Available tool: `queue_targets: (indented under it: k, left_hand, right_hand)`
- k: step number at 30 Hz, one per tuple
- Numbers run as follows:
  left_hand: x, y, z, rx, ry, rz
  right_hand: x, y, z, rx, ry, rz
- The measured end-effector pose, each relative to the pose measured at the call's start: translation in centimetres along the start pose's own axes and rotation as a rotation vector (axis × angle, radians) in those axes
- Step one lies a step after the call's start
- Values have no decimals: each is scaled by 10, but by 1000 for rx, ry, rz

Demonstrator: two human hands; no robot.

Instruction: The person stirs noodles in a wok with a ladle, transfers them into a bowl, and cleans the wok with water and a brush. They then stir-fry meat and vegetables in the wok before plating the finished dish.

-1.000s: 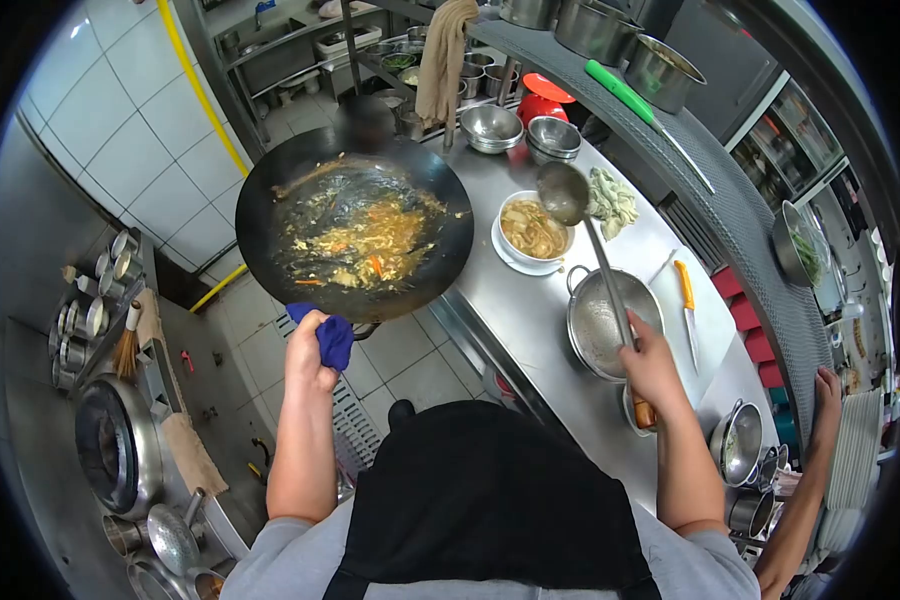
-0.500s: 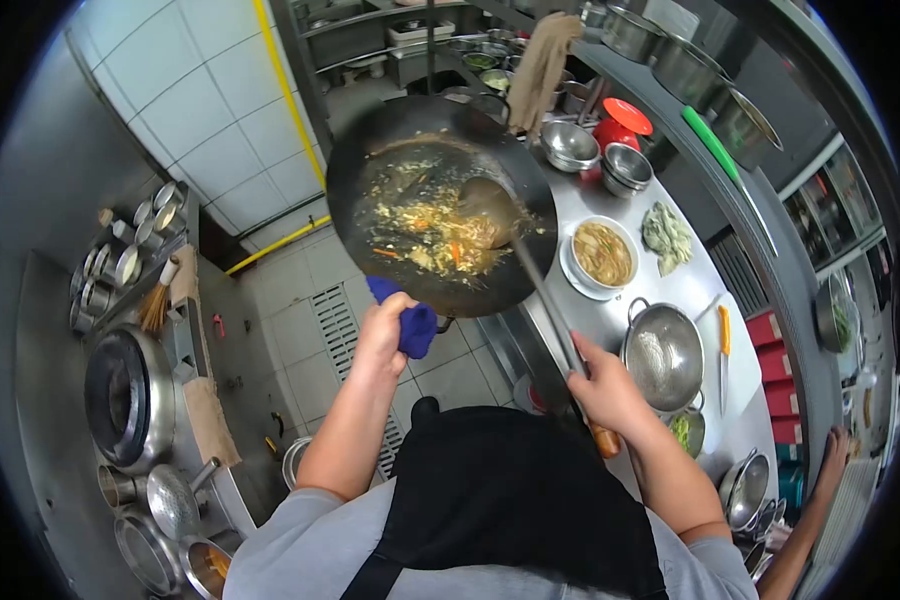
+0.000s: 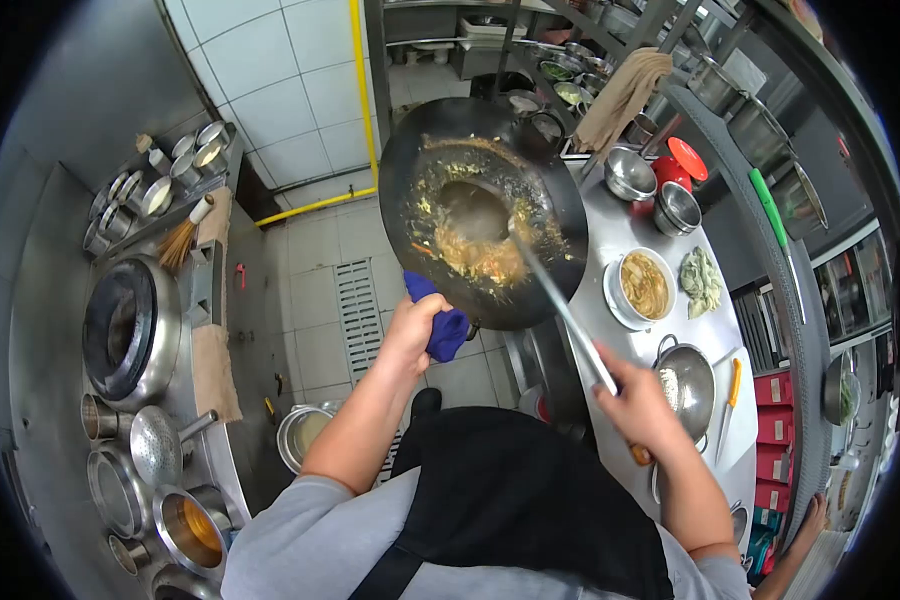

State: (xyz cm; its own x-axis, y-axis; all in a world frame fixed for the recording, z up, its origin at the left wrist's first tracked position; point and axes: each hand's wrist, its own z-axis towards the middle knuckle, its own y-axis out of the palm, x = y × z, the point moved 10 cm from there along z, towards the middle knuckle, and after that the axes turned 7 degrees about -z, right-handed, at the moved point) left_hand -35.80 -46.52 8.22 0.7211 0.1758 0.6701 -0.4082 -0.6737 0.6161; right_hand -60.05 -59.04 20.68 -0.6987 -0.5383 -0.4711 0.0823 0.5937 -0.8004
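A large dark wok [image 3: 410, 190] is tilted toward me, with egg bits, orange shreds and sauce [image 3: 480, 255] inside. My left hand [image 3: 410, 328] is closed round a folded blue cloth [image 3: 448, 330] at the wok's near edge. My right hand [image 3: 635, 400] grips the long handle of a metal ladle [image 3: 475, 210], whose bowl rests in the middle of the wok. The wooden end of the handle shows below my right hand. To the right of the wok, a white bowl of noodles [image 3: 645, 285] stands on the steel counter.
A metal strainer [image 3: 695, 385], an orange-handled knife [image 3: 735, 385], a crumpled cloth [image 3: 701, 280], steel bowls [image 3: 630, 174] and a red container [image 3: 673, 172] are on the right counter. At left are an empty burner ring [image 3: 120, 330] and pots [image 3: 192, 530]. Another person's arm [image 3: 800, 545] shows lower right.
In the view, the wok and my left hand have shifted right. The ladle bowl now sits further left within the wok, and the food has gathered lower around it. My right hand has moved right.
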Motion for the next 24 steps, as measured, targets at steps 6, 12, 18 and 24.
queue_targets:
  k: [6,12,18,24]
  left_hand:
    - [7,-17,-7,111,188,0]
    - [8,-25,-9,195,296,56]
    - [13,-51,-20,239,326,240]
    - [-7,-57,-23,203,153,93]
  right_hand:
    - [15,-49,42,172,36,-116]
    - [-41,23,18,-386,207,569]
    - [-75,60,1,-678,183,1254]
    - [-87,70,-16,-735,182,1418]
